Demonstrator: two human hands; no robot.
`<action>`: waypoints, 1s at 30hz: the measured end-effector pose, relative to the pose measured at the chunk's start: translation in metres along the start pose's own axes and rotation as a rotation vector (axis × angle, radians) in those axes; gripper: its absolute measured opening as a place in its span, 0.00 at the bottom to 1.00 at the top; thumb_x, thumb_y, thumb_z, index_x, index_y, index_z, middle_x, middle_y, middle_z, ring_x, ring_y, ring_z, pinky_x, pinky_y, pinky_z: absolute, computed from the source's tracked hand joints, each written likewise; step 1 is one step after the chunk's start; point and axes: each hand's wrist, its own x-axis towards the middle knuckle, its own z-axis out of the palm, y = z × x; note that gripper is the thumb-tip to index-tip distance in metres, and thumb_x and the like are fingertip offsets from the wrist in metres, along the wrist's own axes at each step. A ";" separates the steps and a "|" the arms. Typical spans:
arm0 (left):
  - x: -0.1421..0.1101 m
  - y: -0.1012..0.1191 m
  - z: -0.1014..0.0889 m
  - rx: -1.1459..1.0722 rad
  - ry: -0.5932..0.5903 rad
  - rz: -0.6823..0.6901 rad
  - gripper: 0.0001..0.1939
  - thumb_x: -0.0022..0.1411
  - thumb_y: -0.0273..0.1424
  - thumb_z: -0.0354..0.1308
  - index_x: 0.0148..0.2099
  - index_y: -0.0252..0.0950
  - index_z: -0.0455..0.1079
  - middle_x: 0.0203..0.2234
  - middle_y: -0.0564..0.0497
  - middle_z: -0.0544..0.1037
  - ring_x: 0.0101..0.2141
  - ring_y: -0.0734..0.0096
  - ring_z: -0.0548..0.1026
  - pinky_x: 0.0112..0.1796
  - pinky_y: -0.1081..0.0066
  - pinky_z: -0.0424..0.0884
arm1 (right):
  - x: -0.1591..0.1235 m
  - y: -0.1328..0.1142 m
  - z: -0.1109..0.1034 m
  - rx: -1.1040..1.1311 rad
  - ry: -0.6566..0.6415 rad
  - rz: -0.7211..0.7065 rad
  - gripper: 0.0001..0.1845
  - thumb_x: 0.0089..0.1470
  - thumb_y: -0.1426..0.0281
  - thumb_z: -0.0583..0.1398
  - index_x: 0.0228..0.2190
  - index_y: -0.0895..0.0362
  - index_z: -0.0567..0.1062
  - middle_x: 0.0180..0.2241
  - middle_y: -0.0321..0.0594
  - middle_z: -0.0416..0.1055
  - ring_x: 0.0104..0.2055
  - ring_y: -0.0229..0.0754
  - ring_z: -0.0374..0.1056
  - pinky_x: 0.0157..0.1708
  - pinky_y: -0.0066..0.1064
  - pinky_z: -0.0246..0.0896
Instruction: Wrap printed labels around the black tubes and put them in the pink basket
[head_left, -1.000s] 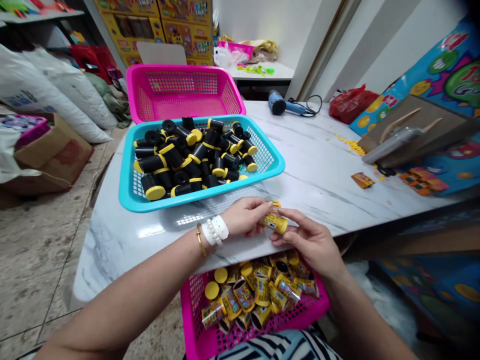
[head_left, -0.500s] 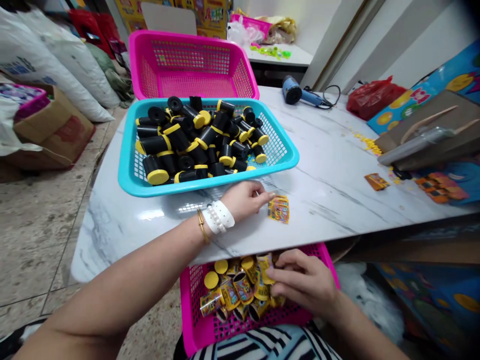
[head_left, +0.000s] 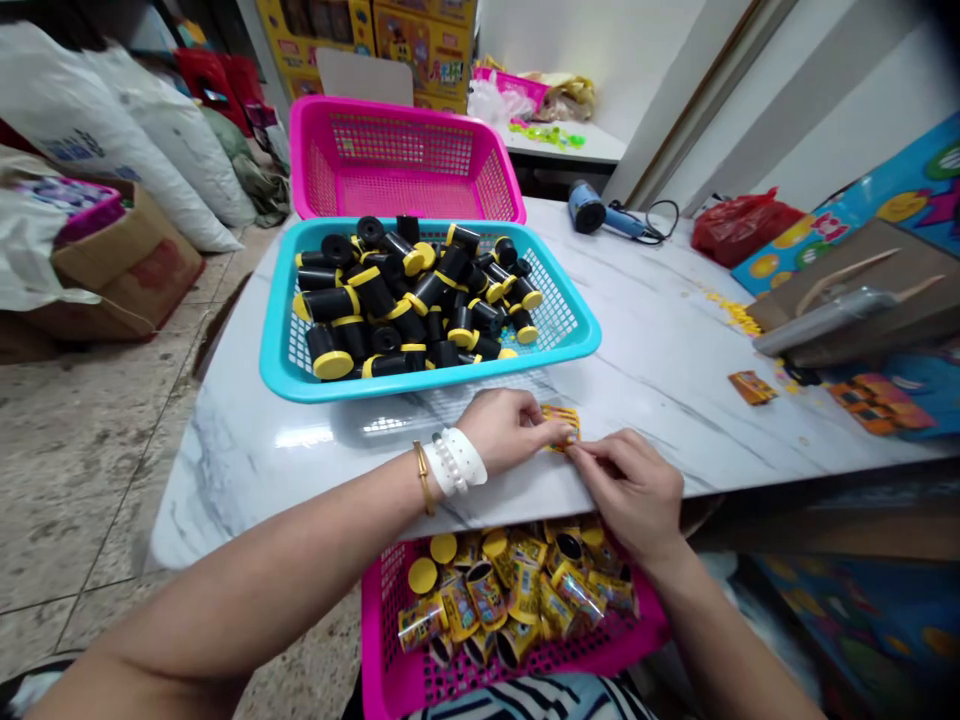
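A small fanned stack of yellow printed labels [head_left: 562, 414] lies on the marble-patterned table, between my two hands. My left hand [head_left: 506, 430], with bracelets on its wrist, is curled closed, thumb and fingertips on the stack. From the right, my right hand [head_left: 634, 485] pinches at the stack's near edge, its fingertips close to my left thumb. Below the table edge, a pink basket [head_left: 379, 655] at my lap holds many black cups wrapped in yellow labels [head_left: 486, 594] and some loose yellow lids [head_left: 422, 575]. Behind my hands stands a blue basket [head_left: 337, 392] full of black cups with yellow lids [head_left: 371, 292].
Another pink basket [head_left: 307, 165] stands behind the blue one. Toward the back lies a blue heat gun [head_left: 589, 207] with its cord. At right are a red plastic bag [head_left: 742, 228], a small yellow packet [head_left: 752, 387] and a cardboard piece [head_left: 870, 270]. White sacks [head_left: 161, 140] stand left.
My right hand has risen from the wrapped cups in the lap basket to the label stack, leaving the cup it was at there. My left hand now reaches further over the labels.
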 end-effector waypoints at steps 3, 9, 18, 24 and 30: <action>0.000 -0.002 0.004 -0.227 -0.048 0.072 0.16 0.57 0.43 0.65 0.35 0.33 0.78 0.28 0.50 0.80 0.28 0.70 0.72 0.31 0.73 0.64 | -0.001 -0.011 -0.002 0.059 0.079 0.033 0.02 0.57 0.71 0.66 0.33 0.53 0.82 0.26 0.36 0.72 0.26 0.37 0.67 0.27 0.30 0.63; -0.003 0.003 0.001 -0.350 -0.144 0.140 0.07 0.60 0.31 0.62 0.31 0.34 0.76 0.21 0.54 0.75 0.22 0.77 0.67 0.26 0.76 0.63 | 0.023 -0.020 -0.012 0.478 -0.145 0.473 0.19 0.53 0.57 0.67 0.42 0.56 0.81 0.32 0.40 0.76 0.25 0.37 0.67 0.21 0.27 0.61; -0.021 0.022 0.006 -0.359 0.269 0.167 0.13 0.64 0.36 0.60 0.29 0.34 0.73 0.20 0.52 0.75 0.22 0.75 0.69 0.25 0.75 0.63 | 0.024 -0.015 -0.002 0.499 0.204 0.663 0.23 0.56 0.52 0.65 0.23 0.58 0.74 0.15 0.30 0.62 0.17 0.32 0.54 0.16 0.25 0.47; -0.031 0.027 0.013 -0.446 0.253 0.257 0.14 0.64 0.38 0.61 0.32 0.33 0.80 0.24 0.48 0.80 0.25 0.72 0.73 0.29 0.73 0.68 | 0.024 -0.029 0.001 0.471 0.326 0.633 0.24 0.55 0.50 0.64 0.22 0.58 0.75 0.14 0.30 0.62 0.17 0.33 0.54 0.16 0.26 0.49; -0.028 0.026 0.013 -0.505 0.289 0.218 0.13 0.61 0.38 0.64 0.36 0.32 0.82 0.28 0.46 0.83 0.28 0.69 0.76 0.32 0.71 0.73 | 0.021 -0.036 0.004 0.377 0.297 0.522 0.26 0.56 0.50 0.64 0.19 0.57 0.73 0.15 0.31 0.61 0.19 0.33 0.56 0.20 0.27 0.53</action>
